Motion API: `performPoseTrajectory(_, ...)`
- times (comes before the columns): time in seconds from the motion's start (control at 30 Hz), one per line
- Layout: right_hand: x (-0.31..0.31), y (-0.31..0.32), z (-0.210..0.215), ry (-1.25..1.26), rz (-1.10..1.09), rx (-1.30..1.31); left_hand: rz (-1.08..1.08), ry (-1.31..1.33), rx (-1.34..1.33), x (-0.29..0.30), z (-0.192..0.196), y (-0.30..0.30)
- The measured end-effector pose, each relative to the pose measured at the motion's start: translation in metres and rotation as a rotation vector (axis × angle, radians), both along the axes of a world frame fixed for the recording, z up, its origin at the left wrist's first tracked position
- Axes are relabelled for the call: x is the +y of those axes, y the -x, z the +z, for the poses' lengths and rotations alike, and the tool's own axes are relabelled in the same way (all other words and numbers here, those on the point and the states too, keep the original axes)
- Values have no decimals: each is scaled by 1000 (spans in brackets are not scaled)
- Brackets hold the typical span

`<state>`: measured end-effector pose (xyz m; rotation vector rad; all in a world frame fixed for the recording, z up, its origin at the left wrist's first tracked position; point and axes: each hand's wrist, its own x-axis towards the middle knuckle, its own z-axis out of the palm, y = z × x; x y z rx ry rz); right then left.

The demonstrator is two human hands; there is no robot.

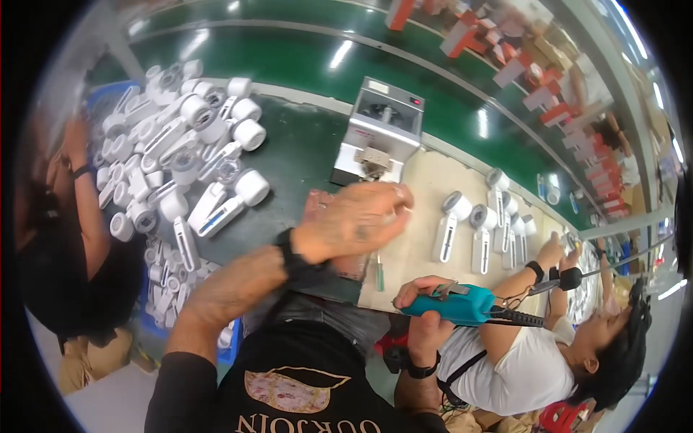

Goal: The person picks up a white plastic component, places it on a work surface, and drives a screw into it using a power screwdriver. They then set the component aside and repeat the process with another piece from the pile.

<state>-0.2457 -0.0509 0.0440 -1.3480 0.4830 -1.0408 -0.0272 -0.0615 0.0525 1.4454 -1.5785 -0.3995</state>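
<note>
My left hand (357, 222) is over the bench in front of a grey-and-white box-shaped screw feeder (379, 130). Its fingers are bent and pressed together; whatever lies between them is hidden. Below it, partly covered, sits a reddish, clear-looking block (317, 203). My right hand (426, 317) grips a teal electric screwdriver (462, 304), held level with its black coiled cord trailing right. A small green-handled tool (380, 276) lies between my hands on the beige mat (426, 180). Several white fan-like units (452, 216) with round heads and slotted handles lie right of the feeder.
A large heap of similar white units (180, 137) covers the bench's left side, with a blue bin (229, 346) of parts below. Co-workers sit close on both sides: a dark-clothed person (79, 267) left, a white-shirted person (520, 368) right. A green floor (289, 58) stretches beyond.
</note>
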Motion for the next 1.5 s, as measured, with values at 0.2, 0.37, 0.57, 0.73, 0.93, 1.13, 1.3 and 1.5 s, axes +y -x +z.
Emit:
performPoseTrajectory(0.2,9,25,4,-1,-89,24,26,-234,-255,-99,-63,102)
performPoseTrajectory(0.37,9,39,1,30,-131,58,29,-437,-205,-110,-77,112)
performPoseTrajectory(0.57,-23,31,-16,57,-240,138,19,91,-145,-52,-42,70)
performPoseTrajectory(0.73,-59,9,-31,62,-252,192,-102,14,-230,2,-53,29)
performPoseTrajectory(0.93,-61,-19,2,65,-217,149,-11,93,-219,32,-58,-2)
performPoseTrajectory(1.13,-51,-65,32,53,-60,-160,-73,61,-206,45,-59,-13)
performPoseTrajectory(1.3,-65,-113,36,122,-53,-154,-39,-117,-200,48,-56,-27)
performPoseTrajectory(1.5,-96,-148,30,208,-81,-110,62,-34,-413,46,-60,-24)
